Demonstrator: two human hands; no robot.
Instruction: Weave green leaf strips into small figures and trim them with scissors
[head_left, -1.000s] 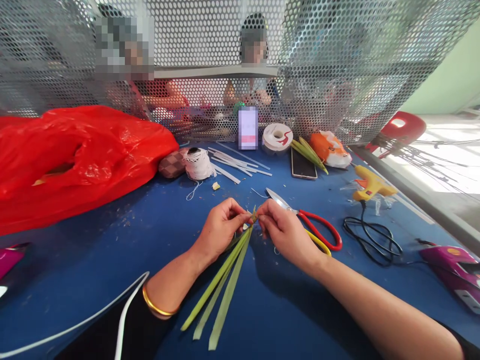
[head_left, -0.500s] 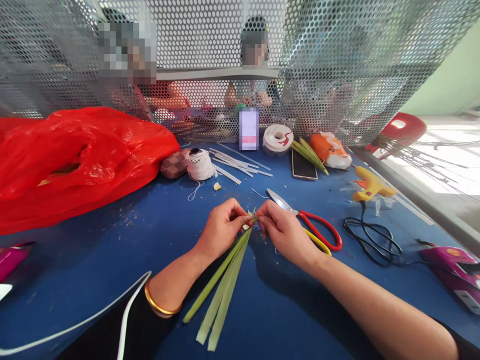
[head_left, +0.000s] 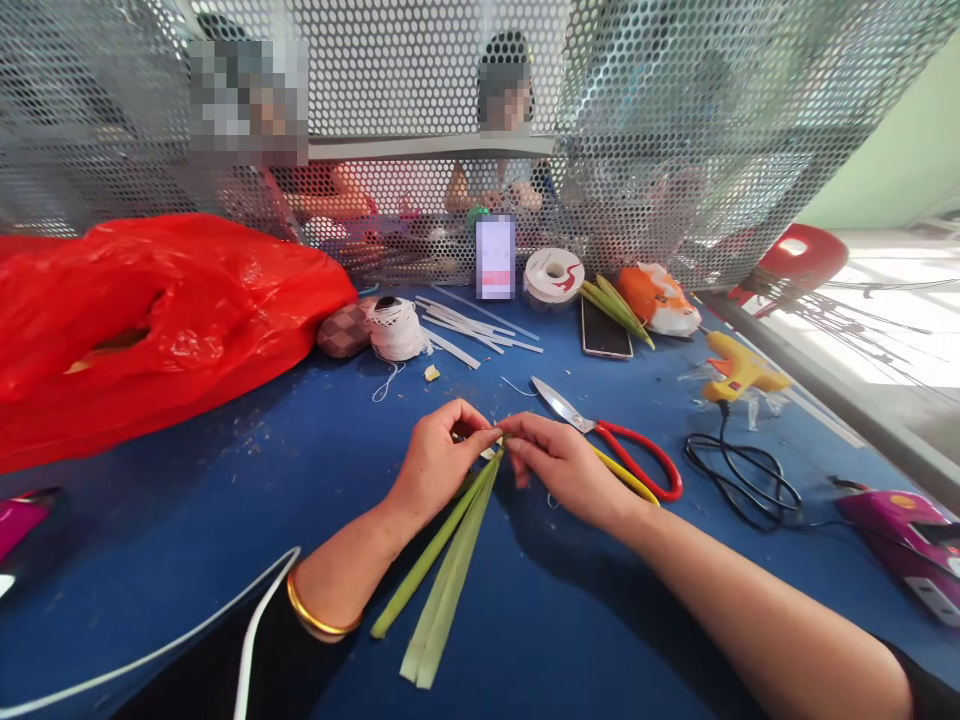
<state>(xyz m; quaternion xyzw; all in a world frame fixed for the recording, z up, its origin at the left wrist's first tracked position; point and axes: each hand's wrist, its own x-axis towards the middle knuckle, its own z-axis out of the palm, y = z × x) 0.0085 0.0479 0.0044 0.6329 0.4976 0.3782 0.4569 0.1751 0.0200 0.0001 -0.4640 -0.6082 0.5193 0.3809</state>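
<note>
Several long green leaf strips point(head_left: 454, 590) meet at a narrow top end and fan out toward me over the blue table point(head_left: 600, 640). My left hand point(head_left: 442, 455) pinches that top end between thumb and fingers. From the other side my right hand point(head_left: 559, 460) reaches in, its thumb and fingertips closed on the same end, touching my left fingertips. The fingers hide the very tip of the bundle. Just beyond my right hand lie scissors point(head_left: 637, 460) with red and yellow handles, blades pointing away to the left.
At the left spreads a red plastic bag point(head_left: 247, 300). Behind my hands stand a string spool point(head_left: 396, 330), white strips point(head_left: 465, 328), a ribbon roll point(head_left: 553, 275) and a phone point(head_left: 606, 335). A yellow glue gun point(head_left: 742, 368) with coiled black cord lies right; a perforated metal screen point(head_left: 420, 80) borders the back.
The loose lower ends of the leaf strips have drawn together and swung slightly right. My right fingers have shifted over the bundle's top, covering the tip that showed before.
</note>
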